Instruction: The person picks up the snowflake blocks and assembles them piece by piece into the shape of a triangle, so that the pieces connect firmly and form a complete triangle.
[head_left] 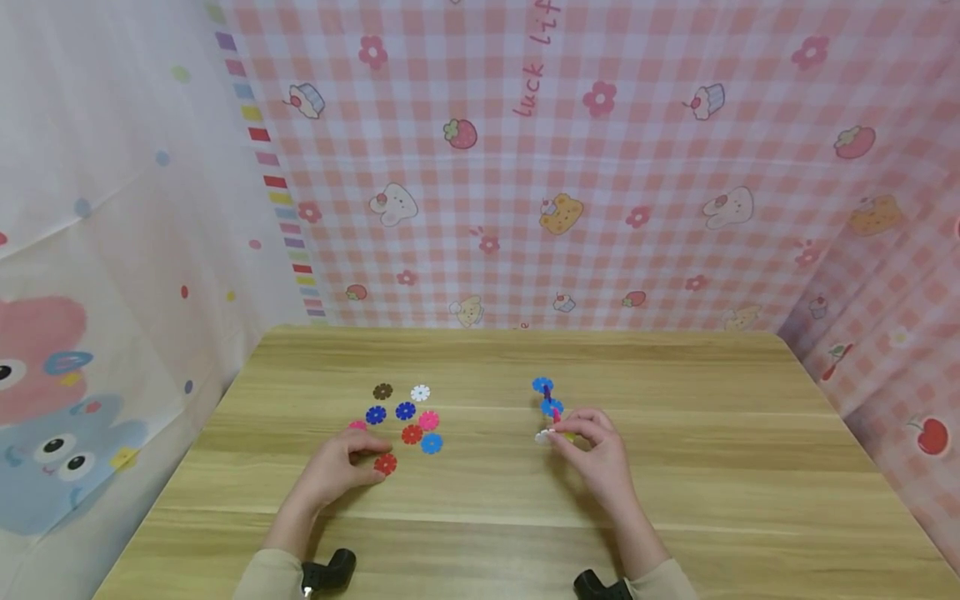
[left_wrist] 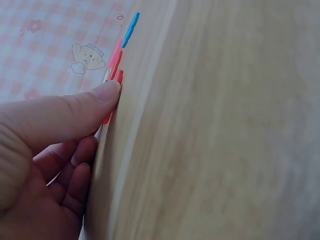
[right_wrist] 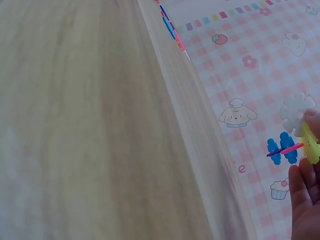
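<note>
A red notched plastic disc (head_left: 386,464) lies at the thumb of my left hand (head_left: 341,468); the index finger arches apart from the thumb on the disc's far side. In the left wrist view the thumb (left_wrist: 87,110) overlaps the red pieces. My right hand (head_left: 600,458) grips a chain of interlocked discs (head_left: 551,407) between thumb and fingers. Light blue, purple and pink pieces make up its far part. Close to the fingers are a yellow disc (right_wrist: 311,145) and a white disc (right_wrist: 296,114); the fingers partly hide the yellow one.
Several loose discs lie beside the left hand: brown (head_left: 382,391), white (head_left: 420,392), dark blue (head_left: 406,410), pink (head_left: 428,420), red (head_left: 412,434) and light blue (head_left: 431,443). The wooden table (head_left: 480,550) meets a checked curtain (head_left: 510,208) at the back.
</note>
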